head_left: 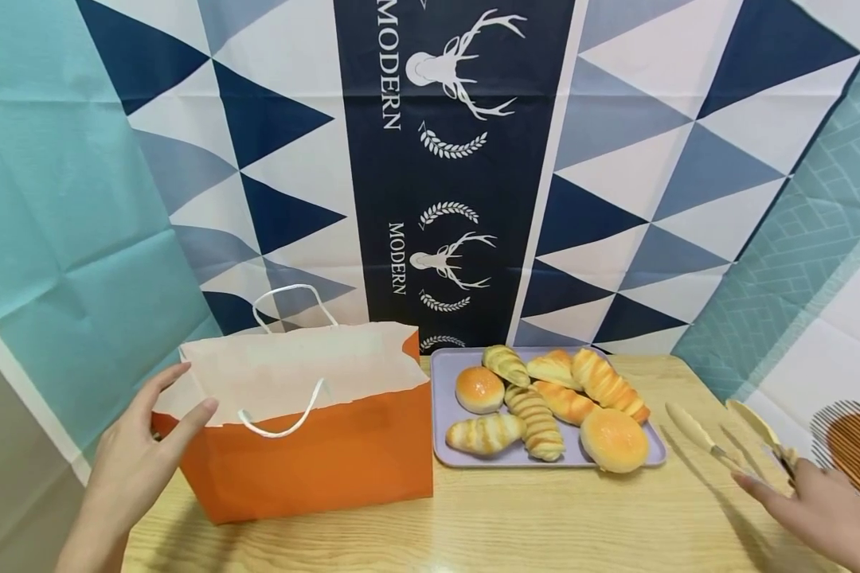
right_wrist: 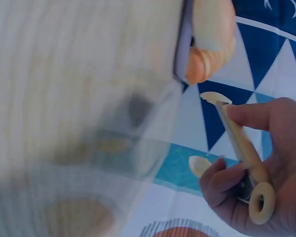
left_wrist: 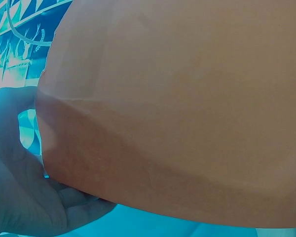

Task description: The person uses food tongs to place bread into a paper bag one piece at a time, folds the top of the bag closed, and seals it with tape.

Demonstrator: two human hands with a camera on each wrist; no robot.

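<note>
At the left stands an orange paper bag (head_left: 330,454), its mouth open and its white inside showing. My left hand (head_left: 132,454) holds the bag's left end, thumb toward the front rim and a finger at the back rim. In the left wrist view the fingers (left_wrist: 84,210) reach partly behind the bag's side. Off to the right, my right hand (head_left: 824,505) grips beige-tipped tongs (head_left: 690,428), their two arms apart with nothing between. The right wrist view shows a beige ring on the handle end of the tongs (right_wrist: 247,148).
Between bag and tongs, a lilac tray (head_left: 442,406) holds several breads, among them a glossy round bun (head_left: 479,389) and a larger bun (head_left: 614,440) overlapping the front rim. White cord handles (head_left: 283,434) rise from the bag. A patterned cloth (head_left: 459,199) hangs behind the wooden table (head_left: 516,517).
</note>
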